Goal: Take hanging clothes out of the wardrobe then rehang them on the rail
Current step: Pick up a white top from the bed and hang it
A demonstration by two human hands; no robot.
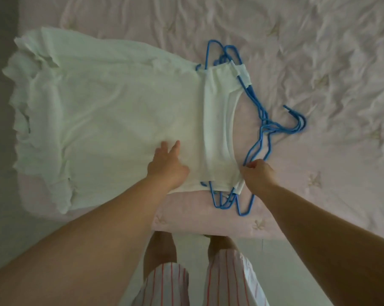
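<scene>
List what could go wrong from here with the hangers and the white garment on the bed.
1. Several blue hangers lie stacked with hooks overlapping; pulling on the one the right hand pinches may drag the others along or tangle them.
2. The left hand presses flat on the white garment; if it holds too firmly, the shoulder strap could stretch or snag on the wire.
3. The garment's ruffled hem hangs near the edge of the bed and might slide off.

Garment (102, 111) flat on the bed (319, 62), hangers (261, 129) at its right end, partly underneath.
</scene>
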